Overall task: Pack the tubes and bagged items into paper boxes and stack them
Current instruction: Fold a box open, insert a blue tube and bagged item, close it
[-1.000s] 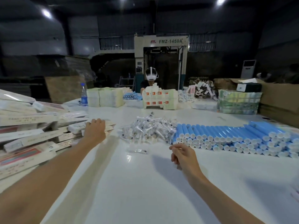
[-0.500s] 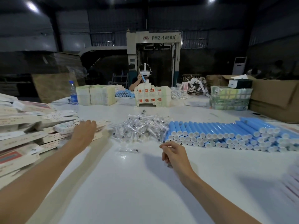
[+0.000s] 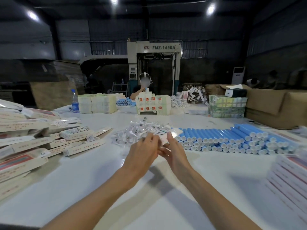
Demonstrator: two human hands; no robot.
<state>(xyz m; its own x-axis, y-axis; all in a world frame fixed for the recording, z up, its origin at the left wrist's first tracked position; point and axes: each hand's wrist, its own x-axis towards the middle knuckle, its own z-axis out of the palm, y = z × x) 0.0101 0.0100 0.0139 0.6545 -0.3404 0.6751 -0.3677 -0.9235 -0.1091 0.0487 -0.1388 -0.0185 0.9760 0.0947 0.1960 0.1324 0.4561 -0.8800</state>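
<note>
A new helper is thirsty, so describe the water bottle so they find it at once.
Look across the white table to its far left side, where a pale stack of cartons sits. The bottle stands upright just left of that stack, the only clear thing with a blue label.

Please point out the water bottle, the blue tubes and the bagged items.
water bottle (image 3: pixel 75 103): head view, on its blue label.
blue tubes (image 3: pixel 216 133): head view, on one tube's side.
bagged items (image 3: pixel 132 132): head view, middle of the pile.

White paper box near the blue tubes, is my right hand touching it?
Touching. Head view shows the right hand gripping the white paper box at one edge; the left hand holds the other.
</note>
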